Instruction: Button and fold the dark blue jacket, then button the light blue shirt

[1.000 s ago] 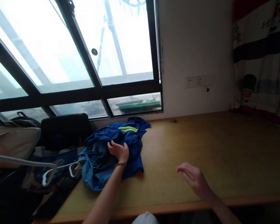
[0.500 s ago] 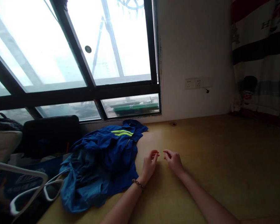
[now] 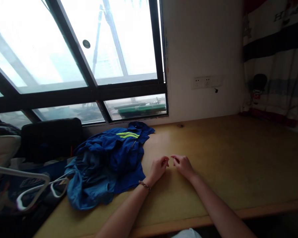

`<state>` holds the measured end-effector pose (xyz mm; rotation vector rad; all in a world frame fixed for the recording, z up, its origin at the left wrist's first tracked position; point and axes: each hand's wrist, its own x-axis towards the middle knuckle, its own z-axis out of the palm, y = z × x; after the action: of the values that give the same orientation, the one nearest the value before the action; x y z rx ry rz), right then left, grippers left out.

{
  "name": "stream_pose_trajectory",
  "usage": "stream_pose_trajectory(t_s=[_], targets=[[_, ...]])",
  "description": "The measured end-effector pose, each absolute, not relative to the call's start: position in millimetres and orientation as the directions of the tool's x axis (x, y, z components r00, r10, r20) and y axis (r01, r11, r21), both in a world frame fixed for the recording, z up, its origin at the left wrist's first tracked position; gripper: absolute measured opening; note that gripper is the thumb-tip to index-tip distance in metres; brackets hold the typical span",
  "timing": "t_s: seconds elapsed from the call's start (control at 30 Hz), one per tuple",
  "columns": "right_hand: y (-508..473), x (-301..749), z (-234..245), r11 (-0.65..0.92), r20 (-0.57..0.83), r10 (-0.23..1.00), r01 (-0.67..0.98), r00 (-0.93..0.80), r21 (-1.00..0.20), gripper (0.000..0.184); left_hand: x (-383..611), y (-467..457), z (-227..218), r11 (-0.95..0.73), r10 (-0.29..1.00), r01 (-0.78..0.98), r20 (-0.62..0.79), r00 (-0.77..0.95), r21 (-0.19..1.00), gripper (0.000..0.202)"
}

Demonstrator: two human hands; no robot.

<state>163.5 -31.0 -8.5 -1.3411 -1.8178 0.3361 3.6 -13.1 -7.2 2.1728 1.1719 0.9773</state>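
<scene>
My left hand [image 3: 159, 167], with a beaded bracelet on its wrist, is closed, thumb and fingertips drawn together. Facing it, my right hand [image 3: 183, 165] is also closed in a pinch, its fingertips a small gap from the left ones. Anything between the fingers is too small or too hidden to make out. Both hands are at the wooden table [image 3: 228, 165], near its middle. To the left of my left hand lies a crumpled blue garment [image 3: 124, 155] with a yellow-green and grey reflective stripe; its lower left part is lighter blue.
A black case [image 3: 52, 137] and a white curved frame [image 3: 34, 177] stand at the left among bags. Behind the table are a dark-framed window [image 3: 94, 91] and a wall socket [image 3: 201, 82]. A striped curtain [image 3: 275, 66] hangs at the right.
The view has tipped down, bringing the table's front edge into sight. My hands have come slightly closer together, and the left fingers have curled in to a tighter pinch. The garment lies as before.
</scene>
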Motion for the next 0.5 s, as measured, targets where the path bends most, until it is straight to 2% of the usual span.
stream_pose_trajectory(t_s=[0.13, 0.5], targets=[[-29.1, 168.6, -8.8, 0.347, 0.448, 0.893, 0.678, -0.029, -0.648, 0.027, 2.1, -19.5, -5.4, -0.550, 0.834, 0.560, 0.365, 0.415, 0.620, 0.022], [-26.9, 165.3, -16.5, 0.329, 0.402, 0.914, 0.696, -0.062, -0.639, 0.028, -8.6, -26.9, -2.8, -0.598, 0.801, 0.627, 0.399, 0.446, 0.500, 0.023]])
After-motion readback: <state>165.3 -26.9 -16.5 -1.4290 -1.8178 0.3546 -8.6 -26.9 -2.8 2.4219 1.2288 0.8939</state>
